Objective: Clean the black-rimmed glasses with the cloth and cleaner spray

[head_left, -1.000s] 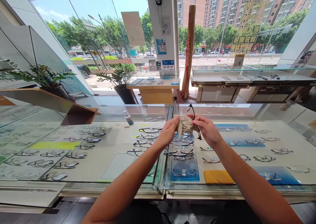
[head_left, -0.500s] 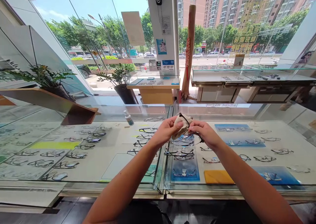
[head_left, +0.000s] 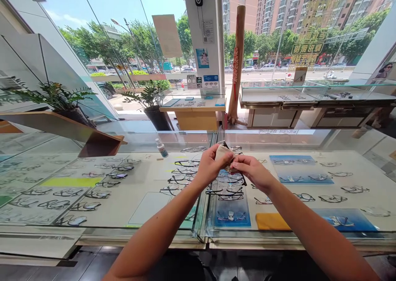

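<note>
Above the glass counter, my left hand [head_left: 213, 161] is closed on a pale cleaning cloth [head_left: 221, 152], which is wrapped over part of a pair of dark-framed glasses [head_left: 243, 179]. My right hand [head_left: 251, 170] pinches the glasses close to the cloth's lower right edge. One dark end of the frame pokes out above the cloth, and a temple hangs below my right fingers. The lenses are mostly hidden by cloth and fingers. Under the glass top, rows of spectacles [head_left: 187, 163] lie beneath and around my hands.
A small white bottle [head_left: 161, 148] stands on the counter to the left. A brown wooden ledge [head_left: 102, 145] juts in at far left. An orange-yellow cloth or case [head_left: 272, 222] lies near my right forearm. A potted plant [head_left: 157, 116] and a wooden post [head_left: 237, 66] stand beyond the counter.
Both hands have shifted slightly, and the glasses have turned so the temple hangs more steeply and further left. My right hand has moved a little left and down, nearer the left.
</note>
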Motion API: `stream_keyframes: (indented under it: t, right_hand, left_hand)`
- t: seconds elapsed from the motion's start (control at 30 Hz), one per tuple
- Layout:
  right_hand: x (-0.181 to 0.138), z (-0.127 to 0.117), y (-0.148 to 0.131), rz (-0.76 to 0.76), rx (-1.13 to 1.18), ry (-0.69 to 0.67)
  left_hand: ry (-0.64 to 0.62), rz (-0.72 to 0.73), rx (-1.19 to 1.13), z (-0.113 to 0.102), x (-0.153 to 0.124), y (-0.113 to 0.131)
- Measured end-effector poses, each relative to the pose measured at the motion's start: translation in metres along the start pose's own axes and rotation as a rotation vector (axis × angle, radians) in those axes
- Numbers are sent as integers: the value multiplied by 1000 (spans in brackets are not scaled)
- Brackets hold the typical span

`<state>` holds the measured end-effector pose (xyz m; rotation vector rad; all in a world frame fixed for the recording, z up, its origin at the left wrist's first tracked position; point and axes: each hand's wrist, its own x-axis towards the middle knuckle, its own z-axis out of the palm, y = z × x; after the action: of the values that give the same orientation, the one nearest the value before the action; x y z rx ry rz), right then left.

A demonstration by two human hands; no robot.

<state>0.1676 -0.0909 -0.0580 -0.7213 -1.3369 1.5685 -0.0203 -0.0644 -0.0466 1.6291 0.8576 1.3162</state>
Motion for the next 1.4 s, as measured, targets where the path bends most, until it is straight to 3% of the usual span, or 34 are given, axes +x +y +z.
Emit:
stream_keyframes:
  t: [0.07, 0.13, 0.3, 0.4, 0.7, 1.1, 1.17, 1.3, 1.4]
  right_hand:
    - [0, 0, 0, -16, -28, -12]
    - [0, -2, -2, -27, -34, -9]
    - [0, -12, -13, -46, -58, 32]
    - [-1, -13, -17, -60, -59, 26]
    - [-7, -5, -12, -27, 22, -78]
    - [-10, 9, -13, -76, -121, -119]
    - [-9, 5, -16, -100, -130, -94]
    - [-5, -7, -19, -112, -118, -47]
    - [-5, -10, -18, -95, -96, -53]
  left_hand:
    - [53, 8, 10, 0, 0, -3]
    - [30, -33, -36, -3, 2, -4]
    - [-268, -137, -215, -20, 8, 4]
    - [-350, -158, -260, -23, 6, 12]
    - [-237, -131, -251, -9, 1, 9]
    - [58, 17, -95, 2, -3, 10]
    - [3, 2, -109, -4, 0, 14]
    - [-228, -60, -219, -16, 4, 16]
    - [-258, -99, -274, -16, 4, 15]
